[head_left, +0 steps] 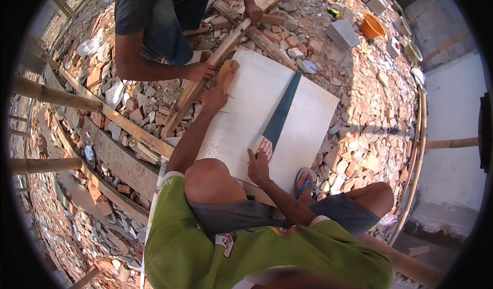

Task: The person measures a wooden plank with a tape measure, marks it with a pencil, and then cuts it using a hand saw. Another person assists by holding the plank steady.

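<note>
A handsaw with a dark blade [284,108] lies slantwise over a pale board [246,91], its tip pointing away from me. At its near end, by the red-and-white patch, my right hand [259,169] is closed around the handle, which is mostly hidden. My left hand [215,100] grips a short piece of wood [228,73] at the board's far left edge. Just beyond it, a co-worker's hand [200,71] rests on a long wooden batten [226,46]; that person's other hand [253,12] holds the batten farther up.
Broken bricks and rubble [359,155] cover the ground. A grey block [343,34] and an orange bucket [372,26] stand at the far right. Bamboo poles [56,94] and planks [115,150] lie on the left. My sandalled foot [306,182] is at the board's right edge.
</note>
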Motion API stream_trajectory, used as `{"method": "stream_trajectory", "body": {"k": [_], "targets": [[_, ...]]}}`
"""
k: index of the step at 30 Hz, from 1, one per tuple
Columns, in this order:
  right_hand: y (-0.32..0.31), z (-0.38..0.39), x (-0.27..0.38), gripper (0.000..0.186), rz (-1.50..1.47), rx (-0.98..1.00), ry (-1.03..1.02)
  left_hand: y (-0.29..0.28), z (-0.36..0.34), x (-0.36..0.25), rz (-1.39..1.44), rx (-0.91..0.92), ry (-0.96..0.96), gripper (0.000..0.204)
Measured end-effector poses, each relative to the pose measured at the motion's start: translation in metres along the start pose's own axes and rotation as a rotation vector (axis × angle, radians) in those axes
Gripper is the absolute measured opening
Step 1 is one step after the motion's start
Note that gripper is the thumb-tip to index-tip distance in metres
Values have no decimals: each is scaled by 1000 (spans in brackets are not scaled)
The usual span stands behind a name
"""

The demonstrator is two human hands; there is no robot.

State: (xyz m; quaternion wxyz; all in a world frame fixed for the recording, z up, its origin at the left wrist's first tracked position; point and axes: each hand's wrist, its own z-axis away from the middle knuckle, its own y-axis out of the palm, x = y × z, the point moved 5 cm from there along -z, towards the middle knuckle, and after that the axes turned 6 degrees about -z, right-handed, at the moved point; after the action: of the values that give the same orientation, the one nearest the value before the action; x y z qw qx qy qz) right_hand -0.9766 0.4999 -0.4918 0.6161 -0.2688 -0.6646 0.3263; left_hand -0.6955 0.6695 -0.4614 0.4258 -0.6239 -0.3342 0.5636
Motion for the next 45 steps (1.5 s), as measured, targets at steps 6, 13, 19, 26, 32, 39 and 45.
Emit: {"method": "stream_trajectory", "body": {"k": [6,13,19,26,32,39,45], "targets": [[-6,12,-20,59,-141,-58,71,-62,225,68,35,-74,-201,86],[-6,-41,26,51,-330,-103,-70,-69,476,128,-511,-13,-544,91],[38,-65,48,42,-685,270,15,-62,591,129,-383,64,-719,104],[28,-49,9,39,-646,422,161,-72,577,173,-372,110,-761,68],[36,-57,-16,38,-754,334,104,-90,509,151,-255,192,-568,48],[29,-49,25,40,-787,361,248,-79,422,109,70,7,-378,52],[30,-49,21,47,-1042,367,538,-54,288,48,6,221,-365,39]]}}
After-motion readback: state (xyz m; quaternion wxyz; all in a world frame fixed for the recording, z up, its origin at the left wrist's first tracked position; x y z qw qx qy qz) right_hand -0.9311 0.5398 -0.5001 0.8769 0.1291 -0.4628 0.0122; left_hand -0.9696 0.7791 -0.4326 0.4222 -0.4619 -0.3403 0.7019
